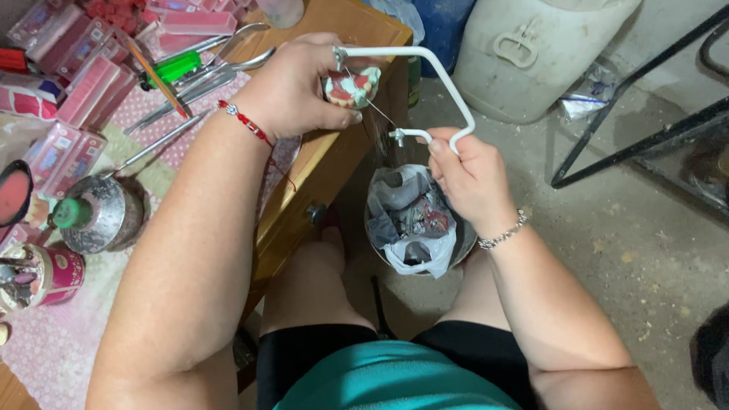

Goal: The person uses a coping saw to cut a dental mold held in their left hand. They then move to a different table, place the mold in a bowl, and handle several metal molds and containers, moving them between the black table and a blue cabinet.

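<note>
left hand [292, 91] closed round denture model [351, 87], braced at surface [319, 175] edge. right hand [471, 178] fingers wrapped on white saw frame [444, 76]; blade laid across model. lined bin [414, 220] set below, likely for debris.

Person, seen from above. Both arms bare, no sleeves. Left wrist: red beaded bracelet [247, 121] with a loose red thread. Right wrist: silver chain bracelet [503, 231]. Torso: teal top [395, 383]. Legs: black shorts [311, 353], knees bare.
</note>
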